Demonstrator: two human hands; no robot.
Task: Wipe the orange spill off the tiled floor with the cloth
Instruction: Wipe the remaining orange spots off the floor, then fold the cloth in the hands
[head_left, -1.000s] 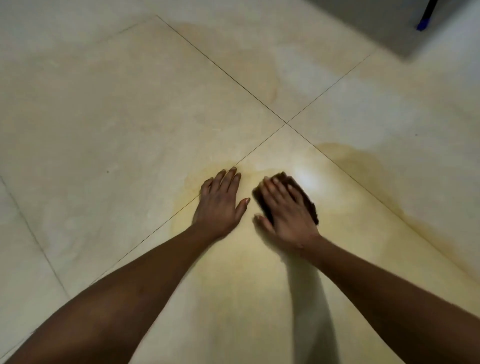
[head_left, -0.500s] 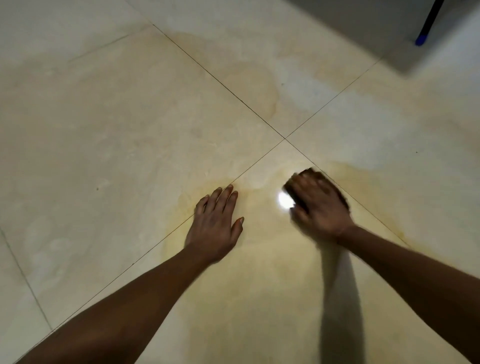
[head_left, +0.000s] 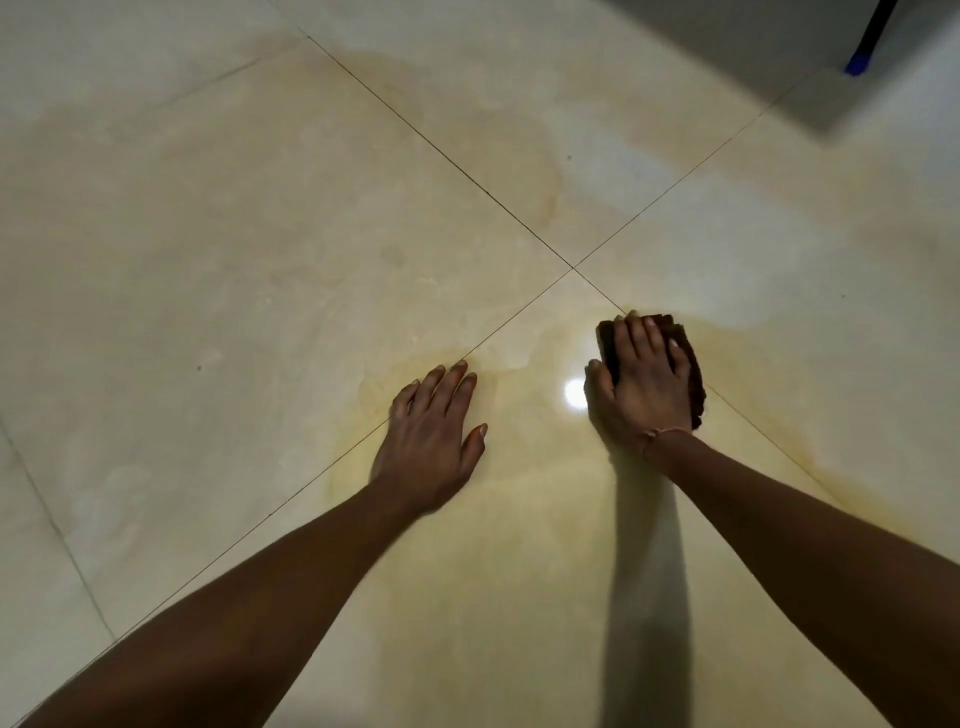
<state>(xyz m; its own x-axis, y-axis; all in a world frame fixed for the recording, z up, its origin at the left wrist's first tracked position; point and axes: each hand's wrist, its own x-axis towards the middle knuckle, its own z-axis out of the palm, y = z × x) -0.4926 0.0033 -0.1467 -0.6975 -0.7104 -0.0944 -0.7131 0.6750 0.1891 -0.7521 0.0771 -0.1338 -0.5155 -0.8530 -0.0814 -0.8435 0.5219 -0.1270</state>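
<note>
From my remote seat, I see the right hand (head_left: 641, 384) pressed flat, fingers extended, on a dark brown cloth (head_left: 691, 369) lying on the tiled floor (head_left: 208, 234), just below the point where four tiles meet. The left hand (head_left: 428, 441) rests open and empty, palm down on a grout line, its fingers at the near edge of the orange spill (head_left: 467, 493), which spreads across the tile under both arms. A bright glare spot (head_left: 574, 391) sits just beside the right thumb, and a blue-tipped pole (head_left: 860, 62) stands at top right.
</note>
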